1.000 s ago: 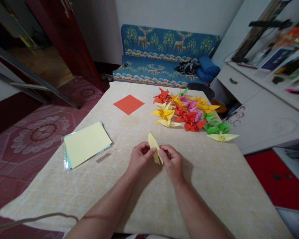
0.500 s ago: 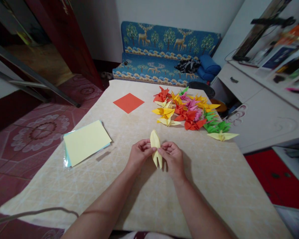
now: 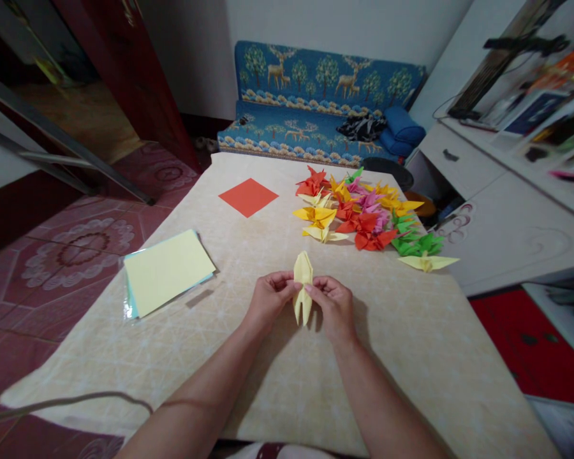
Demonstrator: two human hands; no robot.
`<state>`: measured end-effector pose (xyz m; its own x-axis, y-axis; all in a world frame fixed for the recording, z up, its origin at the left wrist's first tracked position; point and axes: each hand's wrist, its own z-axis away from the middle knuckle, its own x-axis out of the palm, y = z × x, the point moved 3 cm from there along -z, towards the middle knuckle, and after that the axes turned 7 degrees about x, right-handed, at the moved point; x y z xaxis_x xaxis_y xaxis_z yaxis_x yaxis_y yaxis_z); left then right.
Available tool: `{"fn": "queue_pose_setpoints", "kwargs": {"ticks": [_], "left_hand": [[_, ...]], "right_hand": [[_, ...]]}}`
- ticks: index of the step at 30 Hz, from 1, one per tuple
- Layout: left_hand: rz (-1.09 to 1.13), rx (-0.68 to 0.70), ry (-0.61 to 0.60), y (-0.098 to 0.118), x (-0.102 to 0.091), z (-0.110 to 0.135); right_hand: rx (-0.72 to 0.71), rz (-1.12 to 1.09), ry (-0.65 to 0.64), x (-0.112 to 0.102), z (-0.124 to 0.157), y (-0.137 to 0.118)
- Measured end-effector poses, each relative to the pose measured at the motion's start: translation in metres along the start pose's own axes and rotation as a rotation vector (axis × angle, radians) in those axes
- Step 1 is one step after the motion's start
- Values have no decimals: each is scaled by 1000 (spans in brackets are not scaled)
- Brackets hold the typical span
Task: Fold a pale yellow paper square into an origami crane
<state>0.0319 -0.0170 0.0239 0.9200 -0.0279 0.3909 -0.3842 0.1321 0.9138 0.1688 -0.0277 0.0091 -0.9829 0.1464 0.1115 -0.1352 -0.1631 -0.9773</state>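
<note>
Both my hands hold a pale yellow folded paper piece (image 3: pixel 303 285) upright above the beige table (image 3: pixel 411 344). My left hand (image 3: pixel 270 299) pinches its left side with thumb and fingers closed. My right hand (image 3: pixel 333 305) pinches its right side the same way. The piece is long and narrow, pointed at the top, with two thin legs hanging below the fingers. Beyond it lies a heap of folded paper cranes (image 3: pixel 363 217) in red, yellow, pink and green.
A stack of pale yellow sheets (image 3: pixel 167 271) in a clear wrapper lies at the left. A single red square sheet (image 3: pixel 248 196) sits farther back. A blue patterned sofa (image 3: pixel 316 108) stands behind the table, a white cabinet (image 3: pixel 497 217) at the right. A cable (image 3: pixel 67 403) runs by the near left corner.
The folded piece has turned from leaning left to standing nearly upright, and both hands have shifted slightly right with it.
</note>
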Motion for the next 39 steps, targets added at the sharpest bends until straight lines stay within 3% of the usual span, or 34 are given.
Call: {"fn": "queue_pose_setpoints", "kwargs": {"ticks": [5,15,21,26,31,39], "left_hand": [[-10,-13,-27,-1,0,0],[-127,-47,-15,0,-1,4],[-138,-18,-24,-2,2,3],[-82,4,-28,0,3,3],[-64,62,50,2,1,2],[-124,144,115,-2,-3,0]], "right_hand": [[-25,-27,72,0,1,2],[-23,136,-21,4,3,-4],[-91,266,50,3,5,-6],[-110,217,-10,8,8,-9],[-57,140,-65,13,8,-9],[-145,231,41,13,9,-3]]}}
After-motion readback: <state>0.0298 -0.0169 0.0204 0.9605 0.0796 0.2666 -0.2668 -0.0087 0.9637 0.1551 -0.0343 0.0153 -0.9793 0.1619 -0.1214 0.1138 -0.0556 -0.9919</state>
